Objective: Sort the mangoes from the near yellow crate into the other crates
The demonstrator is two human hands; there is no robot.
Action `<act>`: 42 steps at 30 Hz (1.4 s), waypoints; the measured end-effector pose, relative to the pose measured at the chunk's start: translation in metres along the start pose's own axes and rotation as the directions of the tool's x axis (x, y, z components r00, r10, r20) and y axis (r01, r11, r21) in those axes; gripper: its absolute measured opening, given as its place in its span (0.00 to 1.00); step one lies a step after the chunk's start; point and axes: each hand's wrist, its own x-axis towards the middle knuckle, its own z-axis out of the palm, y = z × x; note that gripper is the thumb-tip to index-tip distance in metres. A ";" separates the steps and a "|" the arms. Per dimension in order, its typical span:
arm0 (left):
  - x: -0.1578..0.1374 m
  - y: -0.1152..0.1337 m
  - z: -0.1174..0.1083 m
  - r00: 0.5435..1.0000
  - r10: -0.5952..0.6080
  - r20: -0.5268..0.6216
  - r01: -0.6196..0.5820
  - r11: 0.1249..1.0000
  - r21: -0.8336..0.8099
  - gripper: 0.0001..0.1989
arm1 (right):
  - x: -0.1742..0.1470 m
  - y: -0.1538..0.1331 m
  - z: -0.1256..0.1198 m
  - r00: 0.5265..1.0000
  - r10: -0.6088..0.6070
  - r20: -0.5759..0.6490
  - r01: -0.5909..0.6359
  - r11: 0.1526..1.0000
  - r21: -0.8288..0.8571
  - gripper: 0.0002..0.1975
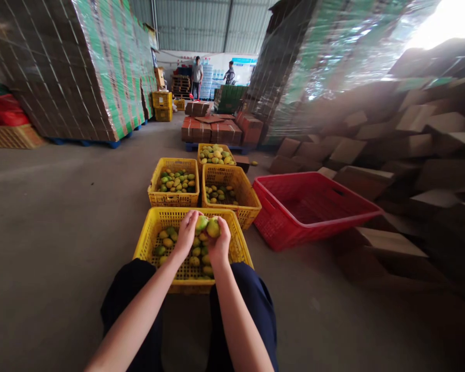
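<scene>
My left hand [186, 232] is closed round a green-yellow mango [201, 223]. Close beside it, my right hand [220, 244] grips another mango [213, 227], also green with yellow. Both hands are raised over the near yellow crate [144, 233], which stands between my knees. Loose mangoes [168, 242] in green and yellow lie on that crate's slotted bottom, partly hidden by my hands and wrists. The two held fruits are almost side by side; whether they touch is hard to tell.
Behind stand a left crate [173, 197], a right crate [232, 206] and a far crate [199, 155], all holding mangoes. A red crate [321, 227] is to the right, beside heaped cardboard boxes [375, 175]. Wrapped pallet stacks [112, 67] and two people [197, 75] are further off.
</scene>
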 end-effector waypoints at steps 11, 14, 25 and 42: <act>-0.007 -0.003 -0.001 0.996 0.060 0.063 -0.060 0.998 0.012 0.10 | -0.007 -0.009 -0.005 0.995 -0.087 0.043 0.090 0.994 -0.070 0.08; -0.007 -0.002 -0.004 0.996 0.036 0.081 -0.037 0.999 0.016 0.07 | -0.009 -0.010 -0.008 0.991 -0.102 0.091 0.113 0.986 -0.120 0.08; -0.012 -0.007 -0.005 0.987 -0.129 0.093 0.144 0.973 -0.178 0.18 | -0.018 -0.004 -0.014 0.982 0.029 0.187 -0.017 0.998 -0.067 0.10; -0.003 -0.010 -0.005 0.923 -0.358 0.143 0.378 0.911 -0.164 0.31 | -0.011 -0.017 -0.012 0.948 0.302 0.102 -0.284 0.945 -0.162 0.22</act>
